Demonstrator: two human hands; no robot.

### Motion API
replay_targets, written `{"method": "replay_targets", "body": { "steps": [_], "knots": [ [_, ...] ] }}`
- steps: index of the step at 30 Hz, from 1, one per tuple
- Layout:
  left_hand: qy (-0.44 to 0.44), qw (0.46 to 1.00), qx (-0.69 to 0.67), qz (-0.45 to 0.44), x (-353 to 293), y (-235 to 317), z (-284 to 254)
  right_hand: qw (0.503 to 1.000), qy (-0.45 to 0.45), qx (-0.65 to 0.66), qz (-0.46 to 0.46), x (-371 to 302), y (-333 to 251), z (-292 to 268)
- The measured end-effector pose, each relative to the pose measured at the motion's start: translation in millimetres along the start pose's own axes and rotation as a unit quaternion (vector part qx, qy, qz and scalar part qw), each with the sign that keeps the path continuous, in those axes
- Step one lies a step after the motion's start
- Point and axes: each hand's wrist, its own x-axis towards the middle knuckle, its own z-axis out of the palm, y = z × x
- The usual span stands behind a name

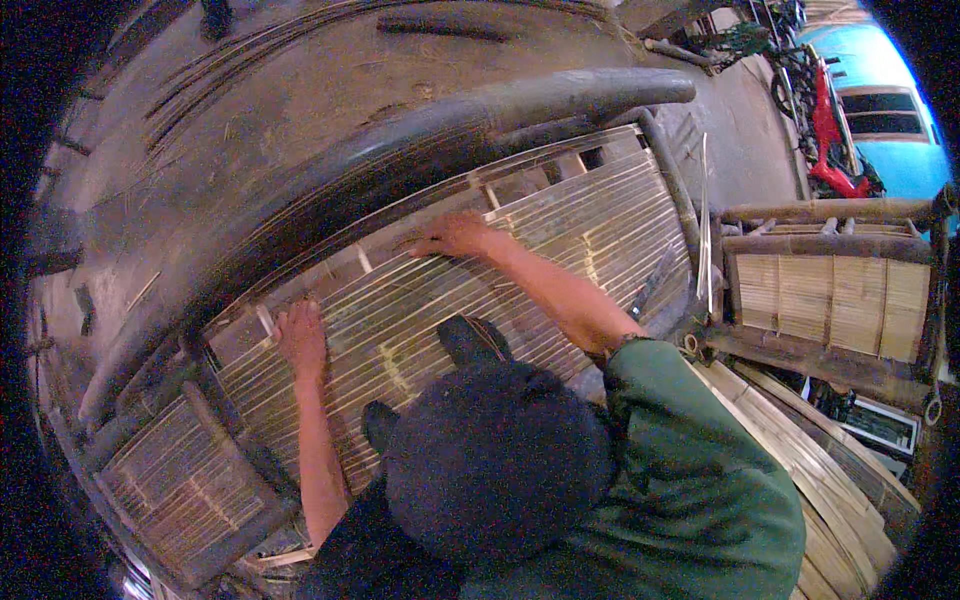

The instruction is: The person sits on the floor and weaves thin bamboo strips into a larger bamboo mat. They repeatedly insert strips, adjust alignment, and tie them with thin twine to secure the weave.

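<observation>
My left hand (302, 340) is at the far edge of a bamboo-slat bench seat (560, 270), its fingers bent over the outermost bamboo slat (365, 284). Farther right along the same slat, my right hand (462, 237) grips it with fingers pointing left. Narrow pale slats run side by side across the seat. Beyond the outermost slat, a gap shows short crosspieces (364, 259) of the frame. A dark long-bladed tool (655, 280) lies on the seat's right end, its kind hard to make out.
A thick dark bamboo pole (400, 150) borders the seat's far side. Bamboo strips (800, 470) lie at my right, below a slatted bamboo panel (830, 300). A red motorbike (832, 140) and a blue vehicle (900, 160) stand far right. Loose poles (445, 28) lie on the floor.
</observation>
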Motion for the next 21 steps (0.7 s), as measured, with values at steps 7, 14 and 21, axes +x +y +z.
{"method": "replay_targets", "body": {
  "steps": [7,14,21],
  "knots": [
    [0.086,0.996,-0.006,-0.003,1.3,-38.7,31.7,0.999,0.025,-0.005,-0.036,2.0,-14.2,0.6],
    [0.148,0.985,0.03,0.08,-1.4,-44.9,41.2,0.996,0.019,-0.03,-0.079,-6.2,-9.1,-20.3],
    [-0.009,0.995,-0.093,-0.037,-9.5,-27.6,11.0,0.988,0.022,0.025,-0.152,5.1,-3.6,-14.6]
  ]
}}
